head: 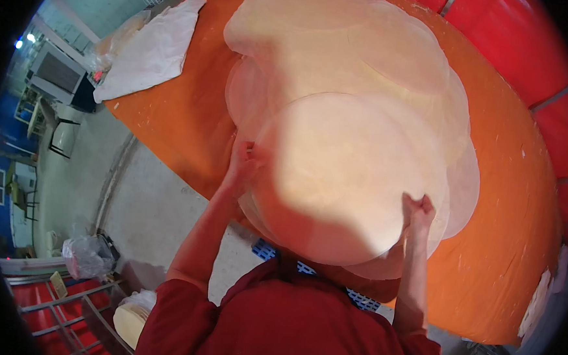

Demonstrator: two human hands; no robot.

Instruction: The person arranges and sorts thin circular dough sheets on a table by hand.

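Note:
A thin, pale round sheet of dough or flatbread (343, 166) lies on top of overlapping sheets of the same kind (331, 39), spread across an orange-covered table (499, 239). At its left rim, my left hand (247, 163) has its fingers curled and pinched on the edge. My right hand (419, 210) pinches the same sheet near its right rim, lower down. Both forearms reach in from the near side. Shadow covers the sheet's left and near parts. Whether its whole underside rests on the pile cannot be seen.
A folded white cloth (155, 55) covers the table's far left corner. Red panels (506, 49) run along the far right side. Blue perforated plastic (264, 249) shows under the near edge. At lower left are a metal rack (57, 302), plastic bag (89, 256) and pale rounds (130, 323).

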